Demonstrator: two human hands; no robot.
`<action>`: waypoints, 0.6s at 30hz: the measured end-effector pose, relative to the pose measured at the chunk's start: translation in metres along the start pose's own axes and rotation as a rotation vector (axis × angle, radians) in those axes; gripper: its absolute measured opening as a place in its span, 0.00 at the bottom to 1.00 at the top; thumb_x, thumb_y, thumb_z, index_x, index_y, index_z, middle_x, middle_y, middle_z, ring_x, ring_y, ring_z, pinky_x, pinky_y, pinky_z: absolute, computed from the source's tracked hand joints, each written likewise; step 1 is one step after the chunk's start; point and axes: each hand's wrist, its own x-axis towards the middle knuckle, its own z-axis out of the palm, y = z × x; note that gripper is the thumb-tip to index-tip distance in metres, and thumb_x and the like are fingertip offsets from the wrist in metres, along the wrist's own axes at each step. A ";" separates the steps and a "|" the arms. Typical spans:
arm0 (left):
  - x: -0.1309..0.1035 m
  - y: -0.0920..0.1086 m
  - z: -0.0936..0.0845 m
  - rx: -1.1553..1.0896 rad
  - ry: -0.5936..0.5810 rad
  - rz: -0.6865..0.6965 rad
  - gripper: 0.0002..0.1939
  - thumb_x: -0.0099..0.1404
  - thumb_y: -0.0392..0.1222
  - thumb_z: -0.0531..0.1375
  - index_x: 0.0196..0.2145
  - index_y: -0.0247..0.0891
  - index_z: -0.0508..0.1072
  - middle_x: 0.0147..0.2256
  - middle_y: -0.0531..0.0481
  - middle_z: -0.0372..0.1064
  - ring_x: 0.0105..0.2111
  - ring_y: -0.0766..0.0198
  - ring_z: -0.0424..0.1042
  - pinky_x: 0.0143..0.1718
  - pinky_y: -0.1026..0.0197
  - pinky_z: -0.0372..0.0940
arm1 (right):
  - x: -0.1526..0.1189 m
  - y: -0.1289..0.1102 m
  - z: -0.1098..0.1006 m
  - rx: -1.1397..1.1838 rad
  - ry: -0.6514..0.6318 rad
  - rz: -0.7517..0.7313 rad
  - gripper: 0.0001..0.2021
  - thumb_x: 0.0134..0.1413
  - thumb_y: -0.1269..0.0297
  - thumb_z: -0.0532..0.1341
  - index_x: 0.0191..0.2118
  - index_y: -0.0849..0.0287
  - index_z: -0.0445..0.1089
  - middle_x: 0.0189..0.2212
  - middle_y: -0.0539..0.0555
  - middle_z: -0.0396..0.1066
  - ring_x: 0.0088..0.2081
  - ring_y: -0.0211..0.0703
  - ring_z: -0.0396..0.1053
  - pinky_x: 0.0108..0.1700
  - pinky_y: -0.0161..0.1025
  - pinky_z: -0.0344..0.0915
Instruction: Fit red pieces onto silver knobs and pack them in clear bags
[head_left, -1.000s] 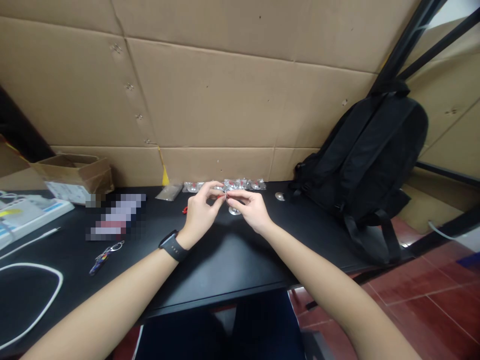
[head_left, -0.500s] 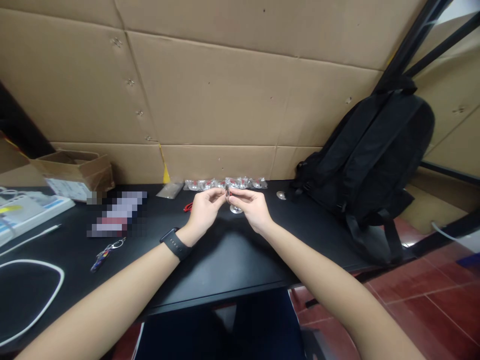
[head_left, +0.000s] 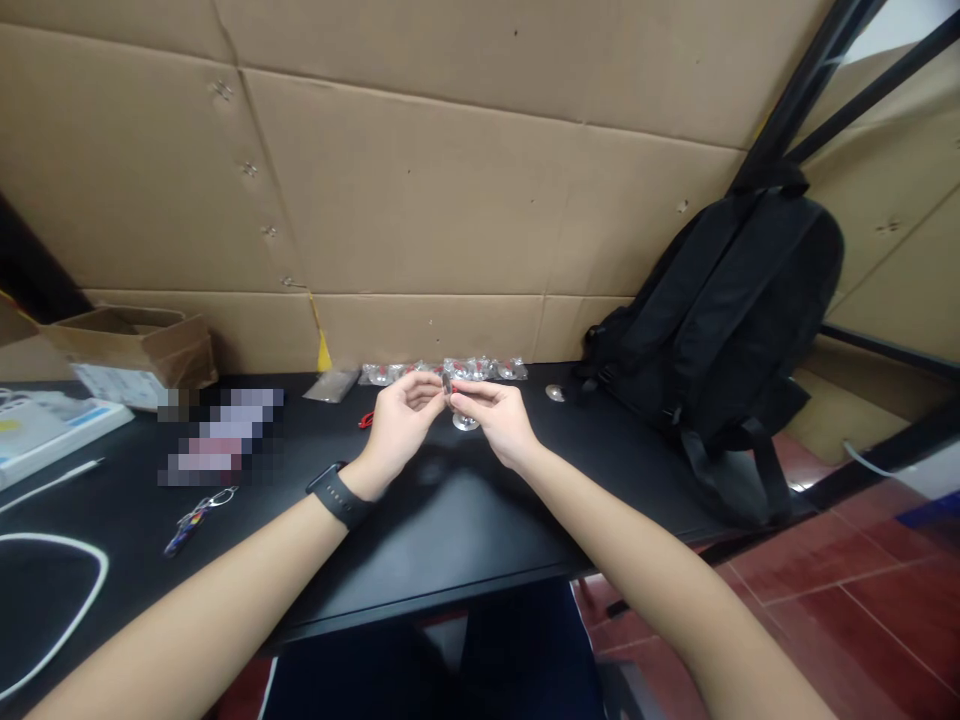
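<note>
Above the black desk, my left hand and my right hand meet fingertip to fingertip. Both pinch a small round disc, seen nearly edge-on, with a dark shiny face and some red at its right side. Its exact kind is too small to make out. Just below my right fingers lies a shiny clear or silvery round piece on the desk, partly covered by the hand. Behind the hands runs a row of small plastic packets with silvery and red contents. A red looped thing lies left of my left hand.
A black backpack leans at the right, with another round shiny piece beside it. Leftward are a clear packet, a keychain, a blurred-out item, an open cardboard box and a white cable. Cardboard walls the back.
The whole view has shifted slightly, so things sit a little further left. Both hands keep their pinch on the disc, which has barely turned.
</note>
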 end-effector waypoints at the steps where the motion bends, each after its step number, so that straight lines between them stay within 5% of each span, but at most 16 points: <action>1: 0.000 0.000 0.000 -0.020 -0.002 0.000 0.17 0.57 0.44 0.69 0.42 0.37 0.71 0.34 0.47 0.78 0.35 0.60 0.79 0.42 0.58 0.73 | 0.000 0.000 0.000 -0.001 -0.007 0.003 0.21 0.39 0.56 0.77 0.42 0.57 0.81 0.38 0.58 0.82 0.41 0.53 0.80 0.50 0.51 0.74; 10: 0.003 0.012 -0.012 0.292 -0.171 0.158 0.16 0.64 0.38 0.61 0.51 0.41 0.70 0.37 0.49 0.77 0.38 0.60 0.79 0.44 0.58 0.72 | 0.000 -0.009 -0.006 -0.073 -0.087 -0.016 0.19 0.39 0.57 0.76 0.40 0.59 0.80 0.41 0.59 0.81 0.41 0.53 0.80 0.48 0.49 0.75; 18: 0.000 0.019 -0.013 0.578 -0.205 0.314 0.08 0.65 0.36 0.59 0.40 0.41 0.77 0.36 0.53 0.78 0.37 0.61 0.77 0.44 0.60 0.69 | 0.004 -0.008 -0.011 -0.280 -0.110 -0.123 0.10 0.51 0.58 0.69 0.35 0.58 0.78 0.43 0.58 0.79 0.41 0.49 0.78 0.44 0.45 0.74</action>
